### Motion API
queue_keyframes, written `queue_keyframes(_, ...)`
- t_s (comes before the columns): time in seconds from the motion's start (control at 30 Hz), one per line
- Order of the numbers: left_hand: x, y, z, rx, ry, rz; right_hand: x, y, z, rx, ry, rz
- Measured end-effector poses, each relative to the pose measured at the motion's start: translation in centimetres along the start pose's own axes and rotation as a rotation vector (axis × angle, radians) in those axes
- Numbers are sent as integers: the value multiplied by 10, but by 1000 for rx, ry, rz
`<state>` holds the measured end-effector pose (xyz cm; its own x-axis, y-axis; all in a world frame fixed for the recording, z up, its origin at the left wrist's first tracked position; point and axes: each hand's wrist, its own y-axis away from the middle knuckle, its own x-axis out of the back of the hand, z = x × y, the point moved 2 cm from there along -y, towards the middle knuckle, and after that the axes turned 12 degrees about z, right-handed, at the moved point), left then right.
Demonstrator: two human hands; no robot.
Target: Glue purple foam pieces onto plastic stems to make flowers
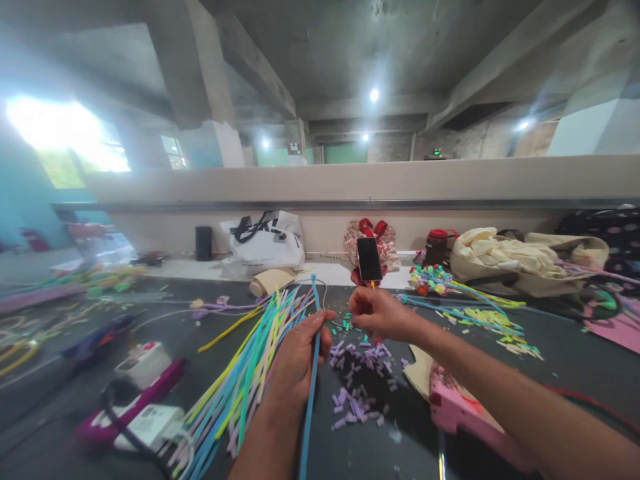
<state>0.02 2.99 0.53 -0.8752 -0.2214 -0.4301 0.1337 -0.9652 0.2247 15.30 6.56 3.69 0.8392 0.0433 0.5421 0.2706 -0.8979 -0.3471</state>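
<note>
My left hand [306, 350] is closed on a long blue pipe cleaner [311, 387], pinched between thumb and fingers; it stands nearly upright in view, its tip above the hand. Just to the right, my right hand [383, 313] is raised apart from it, fingers curled inward; whatever they may hold is hidden. Beneath my hands lie short purple cut pieces [356, 403] and a few green pieces [345, 323]. A thick bundle of pipe cleaners [250, 360] in yellow, blue, green and purple spreads beside my left forearm.
A magenta power strip [155, 393] with white plugs sits at left. Under my right forearm lies a pink plastic object [457, 403]. Behind are a white bag [267, 243], a propped phone [369, 259], a dark bottle [436, 248] and yellow cut pieces [483, 320].
</note>
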Motion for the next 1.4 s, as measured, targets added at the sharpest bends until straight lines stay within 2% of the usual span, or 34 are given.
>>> queue_keyframes(0.2, -8, 5, -7, 11, -63, -61, 23, 34, 17, -32, 80, -50)
queue_keyframes(0.4, -13, 8, -12, 2, -133, -94, 26, 52, 23, -69, 81, -168)
queue_keyframes(0.57, -13, 8, -12, 0, -144, -101, 20, 49, 21, -88, 72, -184)
queue_keyframes(0.7, -13, 9, -12, -1, -133, -92, 6, 46, 19, -60, 86, -181)
queue_keyframes(0.93, -12, 8, -11, -13, -110, -92, -15, 33, 13, 5, 182, -63)
queue_keyframes(1.13, -5, 3, -4, -74, -37, -1, -13, 24, -3, 145, 207, -1)
queue_keyframes(1.27, -2, 1, -1, -84, -24, 23, -8, 24, 2, 103, 276, 48)
queue_keyframes(1.4, -3, 2, -3, -56, -47, -4, -10, 26, 11, 140, 365, 38)
